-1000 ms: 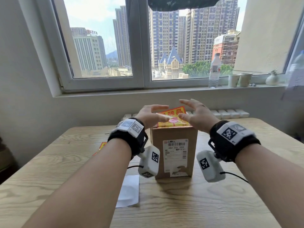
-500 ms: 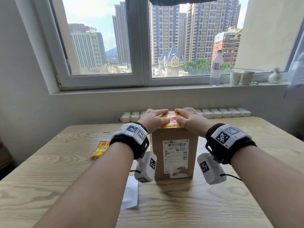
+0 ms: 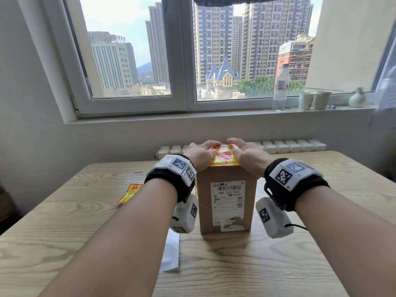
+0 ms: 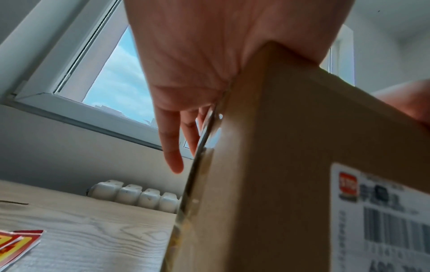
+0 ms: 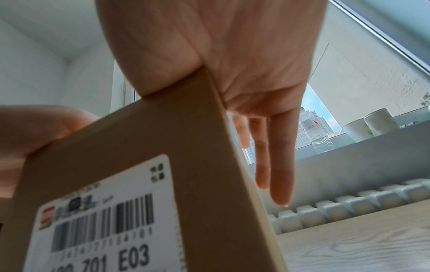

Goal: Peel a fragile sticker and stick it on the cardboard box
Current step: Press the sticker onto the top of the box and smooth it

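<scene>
Both flat, open hands, left hand (image 3: 200,154) and right hand (image 3: 248,155), press sticker (image 3: 224,157) onto box (image 3: 227,198) top; label (image 3: 228,202) at 6 o'clock reads "680 701 E03".

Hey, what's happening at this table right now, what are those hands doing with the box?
A person is sticking a red and yellow sticker onto the top of an upright cardboard box that stands on a wooden table. The left hand and the right hand press down on the sticker from either side, fingers draped over the box edges. The sticker already lies on the box top. Another red and yellow sticker sheet and a white backing paper lie on the table to the left.
</scene>
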### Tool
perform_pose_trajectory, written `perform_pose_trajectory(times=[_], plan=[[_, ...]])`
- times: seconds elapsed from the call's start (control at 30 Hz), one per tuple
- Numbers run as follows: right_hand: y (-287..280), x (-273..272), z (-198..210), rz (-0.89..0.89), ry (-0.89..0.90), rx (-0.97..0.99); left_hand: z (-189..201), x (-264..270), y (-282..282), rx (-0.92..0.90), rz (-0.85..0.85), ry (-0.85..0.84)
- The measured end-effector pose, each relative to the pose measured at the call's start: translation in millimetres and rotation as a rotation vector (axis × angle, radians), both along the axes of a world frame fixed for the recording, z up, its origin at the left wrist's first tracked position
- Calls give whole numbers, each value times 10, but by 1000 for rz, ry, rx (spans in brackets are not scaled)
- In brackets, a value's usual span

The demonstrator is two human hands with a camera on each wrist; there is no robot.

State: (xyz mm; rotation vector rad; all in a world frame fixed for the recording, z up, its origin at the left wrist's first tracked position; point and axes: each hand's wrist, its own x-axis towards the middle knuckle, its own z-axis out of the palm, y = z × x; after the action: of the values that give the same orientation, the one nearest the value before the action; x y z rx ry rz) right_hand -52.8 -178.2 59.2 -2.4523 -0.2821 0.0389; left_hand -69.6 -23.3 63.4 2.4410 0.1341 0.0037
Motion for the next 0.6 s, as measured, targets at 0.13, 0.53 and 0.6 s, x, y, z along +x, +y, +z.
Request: perform_pose_trajectory(times=[0.13,0.53,0.6], plan=[[6,-9,-26,-56,-1,51,-52,9,-1,-12,48,-17],[-270,-227,-252,-86,271,615,-276,-256,141,-798,241,-40],[-374,-281,-389,-114,300,630,-364,-323,192,-815,256,-12]])
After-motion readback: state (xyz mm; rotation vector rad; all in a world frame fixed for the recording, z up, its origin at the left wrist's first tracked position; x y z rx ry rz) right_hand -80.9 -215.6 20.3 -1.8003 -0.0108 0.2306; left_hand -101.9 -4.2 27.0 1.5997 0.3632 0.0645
